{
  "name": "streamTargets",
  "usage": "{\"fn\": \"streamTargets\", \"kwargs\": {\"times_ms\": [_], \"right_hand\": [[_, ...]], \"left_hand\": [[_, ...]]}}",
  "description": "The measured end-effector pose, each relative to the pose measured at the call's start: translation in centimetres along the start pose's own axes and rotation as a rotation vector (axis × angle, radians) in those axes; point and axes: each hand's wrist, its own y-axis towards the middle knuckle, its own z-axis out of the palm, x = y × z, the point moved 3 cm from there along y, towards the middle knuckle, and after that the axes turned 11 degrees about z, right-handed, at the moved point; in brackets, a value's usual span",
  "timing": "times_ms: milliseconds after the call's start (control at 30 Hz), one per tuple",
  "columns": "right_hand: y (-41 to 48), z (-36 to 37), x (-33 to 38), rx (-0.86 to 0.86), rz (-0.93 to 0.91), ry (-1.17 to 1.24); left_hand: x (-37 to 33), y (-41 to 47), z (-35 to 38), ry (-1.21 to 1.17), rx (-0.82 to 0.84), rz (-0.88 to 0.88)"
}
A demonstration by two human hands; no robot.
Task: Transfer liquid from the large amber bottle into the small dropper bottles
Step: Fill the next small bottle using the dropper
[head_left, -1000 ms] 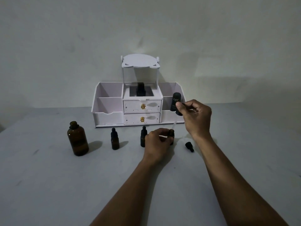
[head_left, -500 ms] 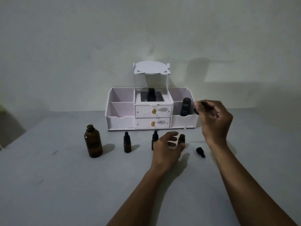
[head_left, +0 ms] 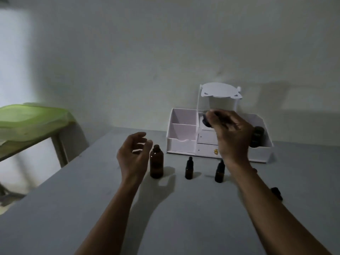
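The large amber bottle (head_left: 156, 163) stands uncapped on the grey table (head_left: 184, 218). My left hand (head_left: 132, 153) hovers just left of it, fingers apart, holding nothing. My right hand (head_left: 233, 133) is raised in front of the white organiser, pinching a black dropper top (head_left: 206, 122); its glass tube is hidden. Two small capped dropper bottles (head_left: 189, 168) (head_left: 219, 171) stand in a row right of the big bottle. My right forearm covers the spot further right in that row. A loose black cap (head_left: 276, 192) lies by that forearm.
A white desk organiser (head_left: 182, 144) with drawers and a mirror frame stands at the back against the wall, with a dark bottle (head_left: 257, 137) in its right compartment. A green-covered table (head_left: 27, 122) stands off to the left, beyond the table's left edge.
My left hand has let go of the small open bottle and moved left to the large amber bottle. My right hand carried the dropper top leftward. The view swung left.
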Motion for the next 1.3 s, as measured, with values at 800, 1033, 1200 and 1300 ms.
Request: {"fn": "streamTargets", "kwargs": {"times_ms": [800, 1033, 1200, 1300], "right_hand": [[-1.8, 10.8, -4.8, 0.257, 0.124, -0.147], [-3.7, 11.6, -7.5, 0.446, 0.143, -0.403], [-3.9, 10.6, -7.0, 0.424, 0.156, -0.415], [-4.0, 8.6, -5.6, 0.377, 0.125, -0.372]], "left_hand": [[6.2, -1.3, 0.3, -0.228, 0.372, -0.337], [6.1, -1.2, 0.4, -0.193, 0.376, -0.321], [5.7, -1.5, 0.6, -0.208, 0.371, -0.302], [4.8, -1.7, 0.0, -0.049, 0.262, -0.141]]}}
